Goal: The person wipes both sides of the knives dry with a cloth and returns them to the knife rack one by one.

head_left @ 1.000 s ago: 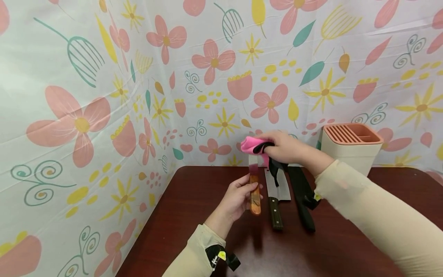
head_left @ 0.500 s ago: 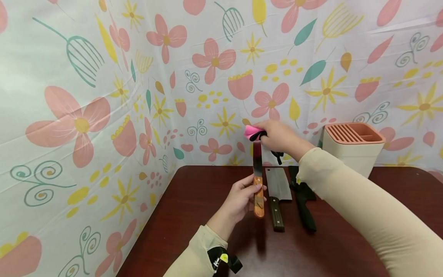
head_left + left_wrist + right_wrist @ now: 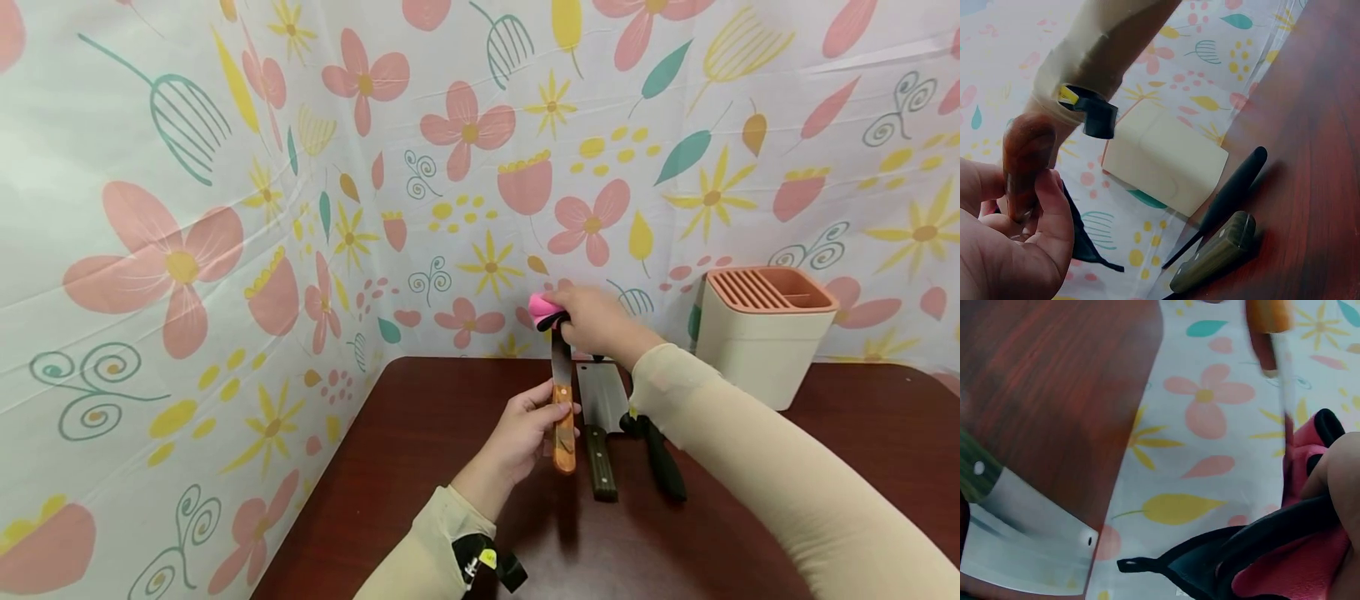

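Note:
My left hand (image 3: 517, 433) grips a knife by its orange-brown wooden handle (image 3: 564, 437), held above the table with the blade (image 3: 561, 362) pointing up and away. In the left wrist view, thumb and fingers close around that handle (image 3: 1025, 162). My right hand (image 3: 600, 321) pinches a pink cloth (image 3: 543, 310) with black trim around the upper blade, so the tip is hidden. The right wrist view shows the cloth (image 3: 1297, 569) bunched beside the blade, a black looped corner hanging loose. A cleaver (image 3: 602, 396) lies flat on the table just right of the held knife.
Right of the cleaver lies a black-handled knife (image 3: 663, 467), its blade hidden by my right sleeve. A cream knife holder (image 3: 757, 358) with a slotted orange top stands at the back right. Floral fabric (image 3: 465, 200) hangs behind and left of the dark red table (image 3: 442, 417).
Along the blade, the cloth and my right hand have gone up towards the tip, then slightly back down. My left hand and the knife have shifted slightly right.

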Available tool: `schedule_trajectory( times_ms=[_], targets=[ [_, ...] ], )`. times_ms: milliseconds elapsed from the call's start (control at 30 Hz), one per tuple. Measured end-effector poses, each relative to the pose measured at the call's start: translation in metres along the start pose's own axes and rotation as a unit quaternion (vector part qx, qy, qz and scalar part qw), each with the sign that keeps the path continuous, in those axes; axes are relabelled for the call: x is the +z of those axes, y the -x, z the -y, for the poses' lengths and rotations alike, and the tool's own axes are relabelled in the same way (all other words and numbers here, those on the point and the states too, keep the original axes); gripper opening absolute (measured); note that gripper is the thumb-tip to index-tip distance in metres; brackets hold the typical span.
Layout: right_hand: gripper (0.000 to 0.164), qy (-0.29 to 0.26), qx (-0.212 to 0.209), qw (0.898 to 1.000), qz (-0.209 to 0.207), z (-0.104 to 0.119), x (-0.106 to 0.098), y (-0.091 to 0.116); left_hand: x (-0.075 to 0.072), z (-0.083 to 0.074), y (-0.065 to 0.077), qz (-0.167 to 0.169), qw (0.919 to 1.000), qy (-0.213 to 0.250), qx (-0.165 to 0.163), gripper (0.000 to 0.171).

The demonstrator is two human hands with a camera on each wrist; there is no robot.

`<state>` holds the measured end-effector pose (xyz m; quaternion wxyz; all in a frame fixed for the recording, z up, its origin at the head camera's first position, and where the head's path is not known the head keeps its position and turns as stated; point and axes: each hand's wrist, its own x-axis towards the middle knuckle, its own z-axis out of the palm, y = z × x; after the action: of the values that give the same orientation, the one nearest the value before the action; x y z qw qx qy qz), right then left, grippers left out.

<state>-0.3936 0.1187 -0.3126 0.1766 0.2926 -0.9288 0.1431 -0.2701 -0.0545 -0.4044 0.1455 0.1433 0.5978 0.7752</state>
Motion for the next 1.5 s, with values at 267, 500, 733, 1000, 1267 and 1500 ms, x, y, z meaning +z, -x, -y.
schedule_trajectory(
  times_ms=[267, 500, 733, 1000, 1267, 1500],
  targets=[
    [0.054, -0.019, -0.018, 1.000, 0.010, 0.002, 0.007, 0.008, 0.001, -0.001, 0.001, 0.003, 1.0000, 0.007, -0.001, 0.045],
    [0.057, -0.023, -0.032, 0.999, 0.006, 0.008, 0.006, 0.016, 0.000, 0.000, -0.002, -0.002, 0.9999, 0.012, -0.003, 0.046],
    [0.056, -0.018, -0.059, 0.998, 0.002, 0.015, 0.005, 0.028, -0.001, 0.000, -0.003, -0.011, 0.9998, 0.016, -0.007, 0.044],
    [0.062, -0.014, -0.061, 0.998, 0.019, 0.025, 0.001, 0.042, -0.001, -0.001, -0.001, -0.017, 0.9997, 0.017, -0.008, 0.045],
    [0.063, -0.010, -0.078, 0.997, 0.013, 0.032, -0.003, 0.054, 0.000, -0.002, -0.001, -0.016, 0.9996, 0.020, -0.009, 0.041],
    [0.058, -0.016, -0.074, 0.997, 0.025, 0.039, -0.007, 0.063, -0.002, 0.000, 0.000, -0.015, 0.9996, 0.020, -0.008, 0.038]
  ],
)
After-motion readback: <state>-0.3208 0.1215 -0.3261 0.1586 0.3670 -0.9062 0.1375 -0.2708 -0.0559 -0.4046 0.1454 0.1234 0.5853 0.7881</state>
